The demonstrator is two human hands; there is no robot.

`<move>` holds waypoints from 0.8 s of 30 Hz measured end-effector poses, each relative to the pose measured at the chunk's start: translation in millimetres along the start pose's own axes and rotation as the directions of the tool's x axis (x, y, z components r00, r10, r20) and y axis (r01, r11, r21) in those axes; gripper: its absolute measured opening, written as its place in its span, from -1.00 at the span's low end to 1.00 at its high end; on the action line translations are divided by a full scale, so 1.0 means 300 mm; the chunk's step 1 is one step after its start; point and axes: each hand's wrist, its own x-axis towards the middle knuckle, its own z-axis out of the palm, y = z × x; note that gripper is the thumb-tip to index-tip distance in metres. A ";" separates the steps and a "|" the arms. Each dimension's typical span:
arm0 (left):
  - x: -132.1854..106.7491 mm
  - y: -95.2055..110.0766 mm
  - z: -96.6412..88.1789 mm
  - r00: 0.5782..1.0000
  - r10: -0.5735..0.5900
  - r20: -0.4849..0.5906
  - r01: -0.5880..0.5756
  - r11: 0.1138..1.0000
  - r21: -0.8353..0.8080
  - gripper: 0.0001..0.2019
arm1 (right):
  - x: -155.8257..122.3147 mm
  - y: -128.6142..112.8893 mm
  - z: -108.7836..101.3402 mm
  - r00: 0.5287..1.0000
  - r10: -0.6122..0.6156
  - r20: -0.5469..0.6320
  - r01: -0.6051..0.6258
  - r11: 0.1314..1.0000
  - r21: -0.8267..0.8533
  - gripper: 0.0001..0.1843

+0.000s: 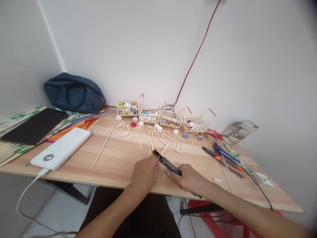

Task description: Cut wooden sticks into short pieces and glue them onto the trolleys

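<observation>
My right hand [189,178] is closed around black pliers [169,163], whose jaws point up and left over the front of the table. My left hand [145,173] pinches a thin wooden stick [158,156] at the jaws; most of the stick is hidden by the fingers. Just beyond the hands lie two ladder-like wooden frames [172,144] and many short cut sticks [130,133]. Behind them stand several small stick-built carts with round wheels and red-tipped handles, among them a cart [127,108] at the left and a cart [195,124] at the right, filled with small coloured pieces.
To the left are a white power bank [64,147] with a cable, a black phone [33,125] and a blue bag [74,93]. A long stick [102,148] lies nearer. At right are blue-handled pliers [226,154], orange-and-black pliers [224,162] and a tilted box [241,131].
</observation>
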 end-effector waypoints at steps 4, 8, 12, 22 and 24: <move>0.001 0.007 -0.002 1.000 -0.015 0.011 0.015 0.999 0.039 -0.66 | 0.006 0.000 -0.006 0.998 0.025 0.063 -0.026 0.999 0.020 -0.52; 0.001 0.019 -0.004 0.999 -0.032 0.019 0.031 0.996 0.084 -0.67 | 0.011 0.002 -0.015 0.995 0.035 0.098 -0.036 0.999 0.010 -0.53; -0.001 0.025 -0.006 0.999 -0.041 0.021 0.038 0.993 0.110 -0.67 | 0.012 0.002 -0.017 0.993 0.037 0.109 -0.037 0.999 0.000 -0.53; 0.002 0.025 -0.010 0.998 -0.047 0.031 0.044 0.994 0.104 -0.68 | 0.011 0.002 -0.016 0.995 0.048 0.091 -0.050 0.999 0.015 -0.55; 0.001 0.025 -0.010 0.998 -0.052 0.027 0.049 0.995 0.091 -0.67 | 0.014 0.011 -0.014 0.994 0.048 0.094 -0.051 0.998 0.028 -0.53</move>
